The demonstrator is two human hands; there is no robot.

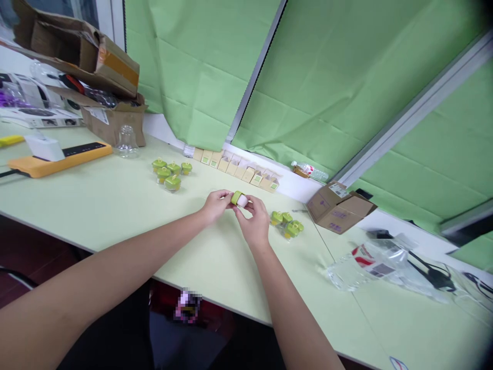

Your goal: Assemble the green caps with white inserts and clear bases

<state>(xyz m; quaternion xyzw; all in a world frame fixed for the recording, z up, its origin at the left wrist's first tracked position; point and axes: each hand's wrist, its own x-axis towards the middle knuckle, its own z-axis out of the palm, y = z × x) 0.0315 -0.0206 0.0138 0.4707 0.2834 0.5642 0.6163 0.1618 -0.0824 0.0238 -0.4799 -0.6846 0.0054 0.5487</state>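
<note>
A small green-and-white container (239,199) is held above the table between both hands. My left hand (217,205) grips its green side with thumb and fingers. Around the white side, the fingers of my right hand (255,221) are closed. Left of the hands stands a group of several small clear containers with green lids (172,182). A second group of green-lidded containers (291,229) sits just right of my right hand. Behind, a row of small tan cartons (242,169) lines the wall side of the table.
At the left lie an orange power strip (73,158), a clear bell-shaped cover (127,141) and stacked cardboard boxes (111,121). To the right are an open cardboard box (335,208), a large clear plastic bottle (365,262) and black cables (435,275). Green curtains (200,67) hang behind the table.
</note>
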